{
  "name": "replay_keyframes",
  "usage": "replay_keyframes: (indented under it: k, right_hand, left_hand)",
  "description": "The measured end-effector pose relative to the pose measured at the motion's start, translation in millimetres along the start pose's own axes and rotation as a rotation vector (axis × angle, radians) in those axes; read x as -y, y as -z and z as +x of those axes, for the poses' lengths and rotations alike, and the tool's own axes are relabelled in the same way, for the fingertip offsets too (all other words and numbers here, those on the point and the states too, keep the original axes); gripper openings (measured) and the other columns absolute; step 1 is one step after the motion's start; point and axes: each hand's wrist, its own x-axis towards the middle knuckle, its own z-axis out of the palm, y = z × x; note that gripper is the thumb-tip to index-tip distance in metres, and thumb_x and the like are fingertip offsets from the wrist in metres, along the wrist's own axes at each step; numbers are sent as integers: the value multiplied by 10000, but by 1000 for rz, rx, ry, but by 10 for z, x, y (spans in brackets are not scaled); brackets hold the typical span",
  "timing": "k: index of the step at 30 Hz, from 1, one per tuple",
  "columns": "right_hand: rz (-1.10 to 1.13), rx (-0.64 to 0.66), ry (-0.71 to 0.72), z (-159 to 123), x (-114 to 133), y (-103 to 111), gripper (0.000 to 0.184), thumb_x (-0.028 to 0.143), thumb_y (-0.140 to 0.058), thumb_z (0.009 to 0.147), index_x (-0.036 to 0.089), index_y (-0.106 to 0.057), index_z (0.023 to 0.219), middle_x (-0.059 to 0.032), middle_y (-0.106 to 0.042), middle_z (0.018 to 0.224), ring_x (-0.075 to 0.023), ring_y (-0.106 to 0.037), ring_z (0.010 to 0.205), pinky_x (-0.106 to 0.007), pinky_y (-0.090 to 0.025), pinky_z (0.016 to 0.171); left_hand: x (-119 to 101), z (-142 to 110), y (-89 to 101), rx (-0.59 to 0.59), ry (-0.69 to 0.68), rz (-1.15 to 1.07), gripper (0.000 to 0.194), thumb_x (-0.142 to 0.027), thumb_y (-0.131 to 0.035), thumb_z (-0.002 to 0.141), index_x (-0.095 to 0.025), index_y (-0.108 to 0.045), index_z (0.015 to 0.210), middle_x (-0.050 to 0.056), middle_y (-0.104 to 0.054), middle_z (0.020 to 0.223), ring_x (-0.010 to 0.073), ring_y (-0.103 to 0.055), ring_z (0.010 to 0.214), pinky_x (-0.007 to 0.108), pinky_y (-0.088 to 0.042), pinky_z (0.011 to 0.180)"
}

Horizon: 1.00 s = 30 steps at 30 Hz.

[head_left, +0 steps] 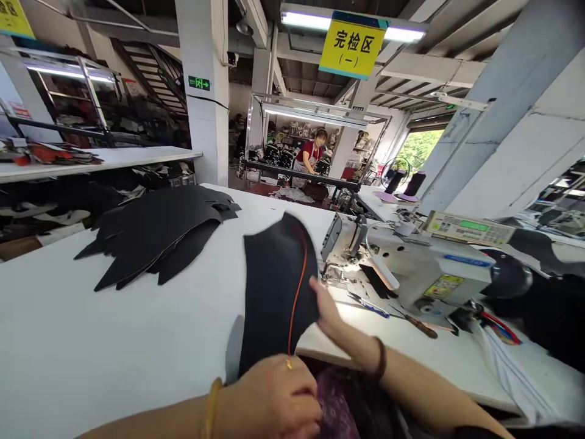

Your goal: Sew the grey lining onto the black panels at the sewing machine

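Head view. Black panel point(269, 274) held before the person, over the near edge of the white worktop point(183, 347), just left of the sewing machine point(439, 262). Panel: matte, smooth-faced, concave along the top left, rising to a rounded peak; right side bowed outward. A thin orange line point(299, 283) curves down the face from near the peak to the left hand, close to the right side. A grey shadow lies on the worktop by the panel's lower left.

Left hand point(276, 396): fingers curled tight, clenched on the panel's lower end. Right hand point(328, 311): thumb against the right edge; fingers hidden, so cannot tell whether it grasps.

Stack of black pieces point(159, 222), pointed ends fanned, well apart on the worktop's far left.
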Motion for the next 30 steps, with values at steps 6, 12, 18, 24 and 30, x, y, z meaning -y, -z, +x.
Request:
replay_keyframes:
  k: [6,12,18,24,30]
  right_hand:
    - [-700,729,0,-138,-536,166,522,600,-381,897,179,-619,704,-26,-607,611,-152,-558,532,-307,-504,589]
    - [-1419,583,847,687,-334,480,484,292,-482,861,181,-493,1332,-145,-501,1369,-302,-388,1326,-510,-350,1063]
    - [-1536,596,915,985,-487,311,269,342,-560,856,156,-636,1036,-93,-640,967,-255,-545,1009,-426,-433,958]
    - [-1541,554,875,878,-521,428,215,326,-571,858,181,-621,1009,-66,-589,873,-198,-500,803,-320,-435,639]
    - [-1473,553,865,915,-551,459,351,303,-610,816,189,-615,1148,-78,-630,1054,-213,-546,893,-345,-480,717]
  left_hand:
    - [1142,-273,-10,185,700,157,570,-483,-388,962,-200,-372,1457,187,-219,1544,469,-151,1409,755,-269,1013]
    - [1639,-550,-32,383,376,171,721,-537,-444,933,-339,-70,1516,124,-90,1575,435,-60,1429,770,-205,1022]
    - [2145,-457,279,535,-14,270,779,-581,-558,853,-284,-245,1501,183,-327,1498,422,-322,1363,671,-352,1015]
    - [2948,-747,1155,-84,737,899,481,-327,-233,989,-126,-522,1317,207,-411,1431,406,-372,1326,685,-228,1037]
    - [3395,-1261,1852,-314,1800,618,593,-453,-191,983,-110,-301,1454,246,-265,1505,436,-276,1366,627,-290,1039]
